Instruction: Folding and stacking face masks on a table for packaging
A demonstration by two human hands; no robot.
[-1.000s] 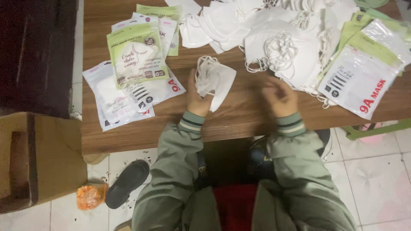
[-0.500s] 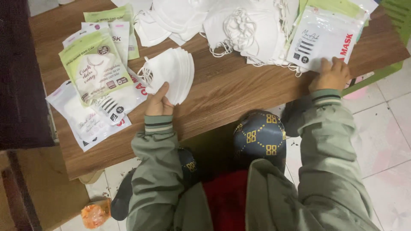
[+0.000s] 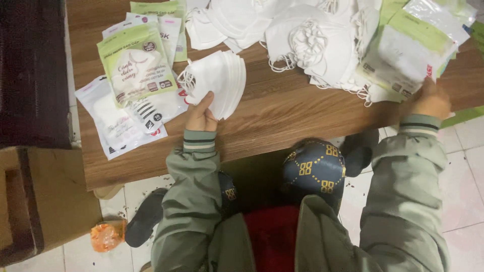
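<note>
- Two bare hands work over a brown wood-grain tabletop [image 3: 282, 118], seen from above.
- Left hand [image 3: 200, 115]: its fingers are closed around the lower edge of a fanned stack of white folded fabric face masks [image 3: 218, 80]. The stack rises up and away from the fingers, long axis tilted slightly right, ear loops bunched on its left side.
- Right hand [image 3: 431, 100]: well apart to the right, resting on the lower corner of a clear plastic mask pouch with green trim [image 3: 411, 45]. I cannot tell whether its fingers grip the pouch or only press on it.
- Just left of the left fingers lie flat green-and-white printed mask packets [image 3: 133, 65].
- Between the hands, farther back, sits a loose pile of white masks [image 3: 302, 35].
- Compared with half a second ago, both hands keep their holds; the right hand sits slightly closer to the pouch's corner.
</note>
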